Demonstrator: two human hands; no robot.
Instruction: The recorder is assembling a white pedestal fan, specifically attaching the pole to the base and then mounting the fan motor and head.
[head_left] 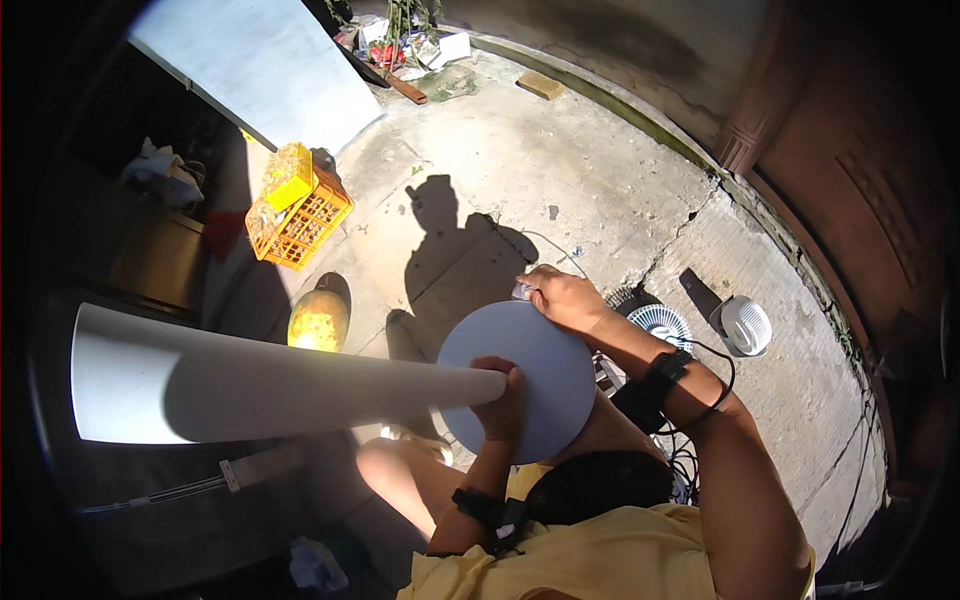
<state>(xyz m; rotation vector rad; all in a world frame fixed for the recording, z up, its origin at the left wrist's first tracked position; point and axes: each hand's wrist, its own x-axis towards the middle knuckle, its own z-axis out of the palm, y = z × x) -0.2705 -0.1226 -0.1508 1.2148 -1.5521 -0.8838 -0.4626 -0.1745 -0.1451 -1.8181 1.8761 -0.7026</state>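
Note:
A long white pole (pixel 300 389) lies crosswise in front of me, its thick end toward the left. At its narrow end is a pale grey round disc (pixel 555 385), like the base of a stand. My left hand (pixel 498 400) is wrapped around the pole's narrow end, over the disc. At the disc's far rim, the fingers of my right hand (pixel 560 297) are closed on a small pale grey piece (pixel 521 290), mostly hidden by them; its kind is not clear. The disc sits over my lap and covers part of my legs.
A white fan grille (pixel 662 328) and a white round ribbed part (pixel 745 325) lie on the concrete to the right. An orange crate (pixel 303 228) with a yellow basket (pixel 291 178) stands far left, near a yellow-orange rounded object (pixel 318 321). Black cables hang by my right arm.

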